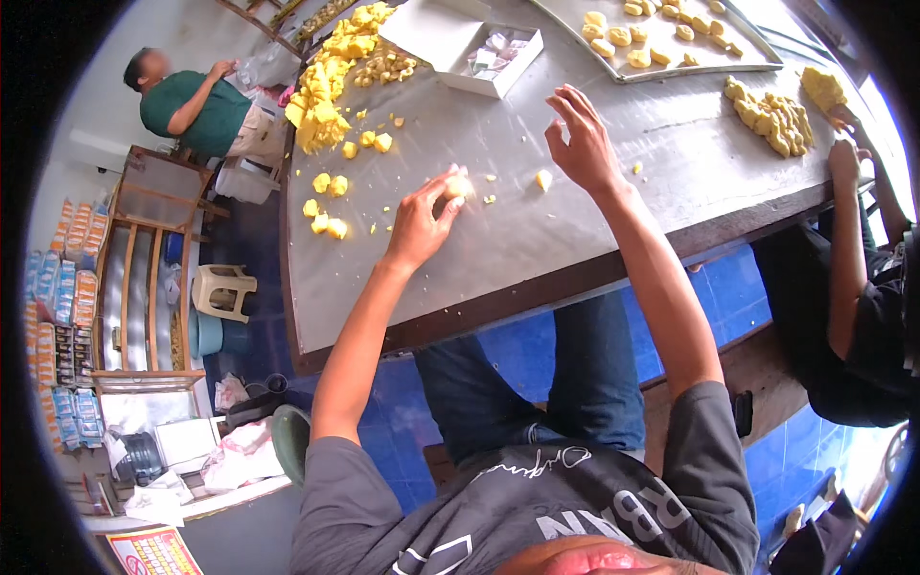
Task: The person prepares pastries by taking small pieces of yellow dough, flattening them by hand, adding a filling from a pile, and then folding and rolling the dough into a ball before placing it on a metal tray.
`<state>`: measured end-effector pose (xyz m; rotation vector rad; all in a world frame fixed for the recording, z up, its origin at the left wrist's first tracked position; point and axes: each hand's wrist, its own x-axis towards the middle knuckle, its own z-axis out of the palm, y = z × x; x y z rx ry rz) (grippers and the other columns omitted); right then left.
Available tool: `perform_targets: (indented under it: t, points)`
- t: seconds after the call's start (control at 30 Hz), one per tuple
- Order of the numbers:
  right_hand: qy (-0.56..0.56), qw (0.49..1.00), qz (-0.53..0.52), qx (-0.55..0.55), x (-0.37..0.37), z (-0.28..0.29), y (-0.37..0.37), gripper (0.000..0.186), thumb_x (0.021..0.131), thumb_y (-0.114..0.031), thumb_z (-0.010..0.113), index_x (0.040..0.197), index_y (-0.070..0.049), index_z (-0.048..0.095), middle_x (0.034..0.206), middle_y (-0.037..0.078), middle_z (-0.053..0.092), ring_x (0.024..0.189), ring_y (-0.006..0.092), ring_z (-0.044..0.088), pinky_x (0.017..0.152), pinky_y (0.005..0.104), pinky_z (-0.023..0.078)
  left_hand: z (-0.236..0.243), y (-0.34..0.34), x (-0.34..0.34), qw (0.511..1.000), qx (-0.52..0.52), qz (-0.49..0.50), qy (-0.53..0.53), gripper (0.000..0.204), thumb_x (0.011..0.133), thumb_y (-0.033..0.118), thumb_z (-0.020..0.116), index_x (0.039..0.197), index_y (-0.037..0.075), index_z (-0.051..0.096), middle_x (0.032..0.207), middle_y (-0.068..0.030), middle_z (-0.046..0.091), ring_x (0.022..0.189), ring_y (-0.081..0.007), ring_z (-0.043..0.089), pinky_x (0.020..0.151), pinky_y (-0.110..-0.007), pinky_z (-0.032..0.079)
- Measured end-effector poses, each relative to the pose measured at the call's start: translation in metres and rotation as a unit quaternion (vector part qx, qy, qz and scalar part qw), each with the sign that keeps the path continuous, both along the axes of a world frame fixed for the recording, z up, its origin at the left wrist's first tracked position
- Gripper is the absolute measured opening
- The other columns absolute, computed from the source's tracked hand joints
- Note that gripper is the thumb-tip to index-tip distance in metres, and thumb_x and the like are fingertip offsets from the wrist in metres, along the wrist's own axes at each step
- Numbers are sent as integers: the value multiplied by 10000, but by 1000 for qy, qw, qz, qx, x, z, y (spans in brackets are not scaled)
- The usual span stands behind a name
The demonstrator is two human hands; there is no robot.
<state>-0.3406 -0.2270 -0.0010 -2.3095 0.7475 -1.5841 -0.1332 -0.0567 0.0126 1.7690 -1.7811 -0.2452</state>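
Observation:
My left hand point(422, 220) is curled round a pale yellow dough ball point(458, 186) just above the metal tabletop point(422, 297). My right hand point(586, 149) hovers over the table further right, its fingers apart and nothing in them. Between the two hands lies a small dough piece point(543, 179), with crumbs scattered around. Left of my left hand sit several yellow dough lumps point(337, 186). Beyond them, a large crumbly mass of yellow dough point(318, 101) runs along the table's left edge, beside a pile of small brownish pieces point(385, 67).
An open white box point(498, 62) holds small wrapped items. At the far right stands a tray point(671, 69) of shaped dough pieces. A co-worker's hands point(845, 153) are near more dough point(771, 115) on the right. Another person point(196, 110) stands at the left, past a plastic stool point(222, 290).

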Motion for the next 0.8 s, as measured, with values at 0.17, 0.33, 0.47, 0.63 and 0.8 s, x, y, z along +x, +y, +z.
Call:
perform_targets:
  t: [0.17, 0.33, 0.47, 0.63, 0.8]
  points:
    - [2, 1000, -7, 0, 2, -2, 0, 301, 760, 4, 532, 1057, 21, 582, 1151, 190, 563, 1161, 337, 499, 1000, 408, 406, -18, 6, -13, 979, 92, 73, -164, 955, 887, 647, 385, 1478, 58, -80, 1555, -163, 51, 1436, -339, 41, 1120, -551, -37]
    - [17, 1000, 12, -9, 4, -5, 1, 308, 741, 15, 532, 1046, 21, 575, 1131, 187, 561, 1145, 340, 502, 997, 409, 403, -12, -4, -12, 972, 113, 78, -190, 973, 858, 689, 391, 1488, 57, 3, 1556, -150, 64, 1435, -332, 66, 1119, -569, -23]
    - [18, 1000, 21, -3, 5, -6, 1, 313, 720, 28, 535, 1032, 22, 568, 1117, 179, 557, 1134, 336, 502, 995, 406, 401, -15, -9, -16, 977, 101, 45, -181, 898, 877, 653, 407, 1497, 96, 71, 1557, -142, 77, 1436, -321, 72, 1130, -549, 3]
    - [35, 999, 33, 12, 3, -6, -4, 322, 706, 30, 541, 1026, 24, 570, 1088, 171, 563, 1115, 326, 510, 988, 403, 406, -3, -15, -8, 980, 109, -28, -165, 756, 903, 557, 451, 1481, 141, 196, 1550, -142, 112, 1434, -318, 90, 1143, -501, 87]
    - [35, 999, 28, -3, 9, -12, -11, 317, 701, 35, 534, 1016, 29, 573, 1070, 167, 565, 1095, 324, 516, 969, 401, 415, 24, -17, 16, 985, 104, -136, -18, 545, 869, 295, 621, 1361, 125, 458, 1450, -138, 373, 1339, -315, 356, 1079, -419, 328]
